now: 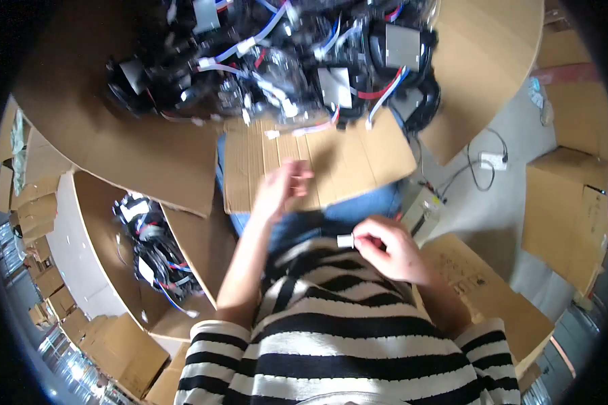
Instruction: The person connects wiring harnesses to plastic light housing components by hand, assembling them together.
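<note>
My right hand (pixel 389 250) is in front of my striped shirt, thumb and fingers pinched together. A small white rectangular piece (pixel 345 241) sticks out of the pinch; its exact kind is too small to make out. Over the cardboard flap (pixel 368 158) is my left hand (pixel 282 191), a little blurred, its fingers loosely bent and apart with nothing visible in them. Beyond the flap lies a heap of black parts (pixel 277 74) in clear wrapping, with white connectors and red, blue and white wires. Several carry grey square plates (pixel 402 47).
Tall cardboard walls (pixel 108 145) curve around the heap. At left, another carton (pixel 91 202) holds more black wired parts (pixel 157 246). Closed cartons (pixel 566 212) stand at right, near a white power strip (pixel 493 160) and black cables on the grey floor.
</note>
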The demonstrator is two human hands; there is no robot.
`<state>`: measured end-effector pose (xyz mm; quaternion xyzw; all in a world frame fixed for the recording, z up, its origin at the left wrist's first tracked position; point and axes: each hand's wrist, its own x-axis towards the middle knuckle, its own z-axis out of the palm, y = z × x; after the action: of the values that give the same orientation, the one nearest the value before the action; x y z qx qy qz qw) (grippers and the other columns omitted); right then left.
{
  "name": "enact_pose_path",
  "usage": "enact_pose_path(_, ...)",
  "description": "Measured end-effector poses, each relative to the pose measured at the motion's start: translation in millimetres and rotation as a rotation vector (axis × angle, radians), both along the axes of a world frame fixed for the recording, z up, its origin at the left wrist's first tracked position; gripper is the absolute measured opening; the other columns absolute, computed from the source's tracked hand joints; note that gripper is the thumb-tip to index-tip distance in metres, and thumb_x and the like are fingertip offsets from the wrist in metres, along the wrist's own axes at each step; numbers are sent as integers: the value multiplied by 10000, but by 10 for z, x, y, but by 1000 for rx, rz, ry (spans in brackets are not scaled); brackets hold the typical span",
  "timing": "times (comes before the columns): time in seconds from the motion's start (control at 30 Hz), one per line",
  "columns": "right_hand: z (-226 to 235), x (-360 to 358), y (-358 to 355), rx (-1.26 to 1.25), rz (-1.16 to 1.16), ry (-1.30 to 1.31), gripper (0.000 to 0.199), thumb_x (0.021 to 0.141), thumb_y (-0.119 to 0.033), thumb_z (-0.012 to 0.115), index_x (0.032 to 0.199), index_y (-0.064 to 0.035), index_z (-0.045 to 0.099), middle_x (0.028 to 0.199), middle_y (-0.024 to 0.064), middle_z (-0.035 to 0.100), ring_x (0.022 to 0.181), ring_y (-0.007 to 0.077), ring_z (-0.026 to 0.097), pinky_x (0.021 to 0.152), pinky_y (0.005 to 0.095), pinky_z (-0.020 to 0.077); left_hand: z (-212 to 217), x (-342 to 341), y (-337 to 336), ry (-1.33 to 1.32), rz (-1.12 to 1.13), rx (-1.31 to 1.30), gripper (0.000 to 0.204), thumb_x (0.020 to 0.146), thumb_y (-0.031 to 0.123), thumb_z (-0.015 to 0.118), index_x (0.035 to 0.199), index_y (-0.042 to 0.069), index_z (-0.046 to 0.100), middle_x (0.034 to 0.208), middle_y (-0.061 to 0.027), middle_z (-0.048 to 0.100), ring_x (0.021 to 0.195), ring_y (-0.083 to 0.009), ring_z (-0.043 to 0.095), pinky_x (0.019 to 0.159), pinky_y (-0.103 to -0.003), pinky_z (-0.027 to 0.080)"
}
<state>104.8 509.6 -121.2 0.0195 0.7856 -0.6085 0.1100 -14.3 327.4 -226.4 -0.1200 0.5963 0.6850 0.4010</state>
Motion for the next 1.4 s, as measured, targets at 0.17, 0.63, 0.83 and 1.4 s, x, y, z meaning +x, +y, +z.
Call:
enact_pose_path(0.17, -165, 156, -54, -44, -1, -56, 83, 705, -19, 552, 776, -12, 510, 664, 106, 524, 589, 189, 529, 545, 274, 416, -1298, -337, 692, -593, 350, 364, 515, 745, 600, 387, 695, 109, 534, 485, 16, 495, 386, -119, 483, 359, -225, 402)
enact_pose_path(0.63, -146, 36, -87, -20, 32, 1, 103, 762, -87, 549, 825, -6, 551, 709, 69, 582, 649, 96, 532, 601, 236, 428, -1246, -463, 705, -384, 889, 554, 177, 852, 206, 385, 840, 51, 471, 675, -48, 535, 567, -129, 505, 477, -241, 412)
enact_pose_path(0.83, -97, -30, -181, 59, 128, -14, 130, 774, -120, 540, 833, -5, 550, 719, 82, 585, 647, 109, 541, 604, 246, 427, -46, -558, 486, 448, 564, 247, 310, 897, 243, 297, 961, 9, 490, 643, -13, 518, 516, -61, 417, 474, -181, 339)
enact_pose_path(1.4, -96, -41, -369, 105, 229, -28, 122, 769, -110, 534, 830, -5, 534, 720, 88, 584, 649, 138, 554, 596, 255, 426, 394, 281, -622, 769, 117, -278, 271, 891, 194, 320, 990, -2, 479, 627, -18, 486, 582, -83, 447, 552, -216, 379)
